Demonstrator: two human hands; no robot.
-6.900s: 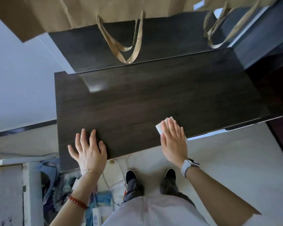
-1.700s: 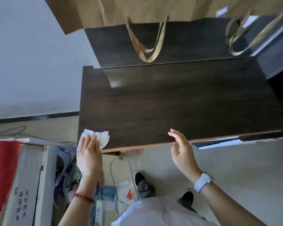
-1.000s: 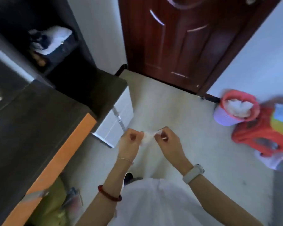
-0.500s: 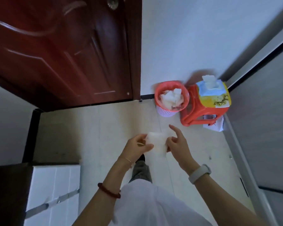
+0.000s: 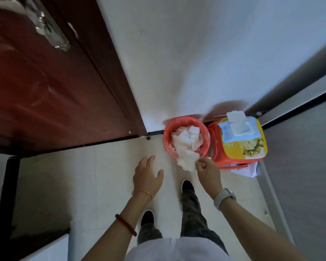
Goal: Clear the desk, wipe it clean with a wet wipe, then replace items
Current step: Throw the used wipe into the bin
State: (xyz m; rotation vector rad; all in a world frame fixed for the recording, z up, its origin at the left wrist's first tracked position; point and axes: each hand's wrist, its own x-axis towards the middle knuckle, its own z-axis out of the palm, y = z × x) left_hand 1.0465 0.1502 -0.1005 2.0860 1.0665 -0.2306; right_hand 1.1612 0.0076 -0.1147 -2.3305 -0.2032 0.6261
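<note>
Pinching a crumpled white wet wipe [image 5: 187, 160] between thumb and fingertips, the right hand [image 5: 208, 171] holds it at the near rim of the red waste basket [image 5: 167, 140]; the wipe hangs just at that rim, partly over the white crumpled tissues [image 5: 186, 141] already inside. Right grip: narrow, closed on the wipe. Left hand [image 5: 148, 177] is well short of the basket, palm down over the floor, fingers spread, grip wide, holding nothing. Just right of the basket, touching or nearly so, a red plastic stool [image 5: 217, 147] carries a yellow wet wipe pack [image 5: 247, 144] with its flip lid up. Left of the basket, a dark red door [image 5: 45, 91]. Basket sits on the floor against the white wall. Tabletop out of view.
</note>
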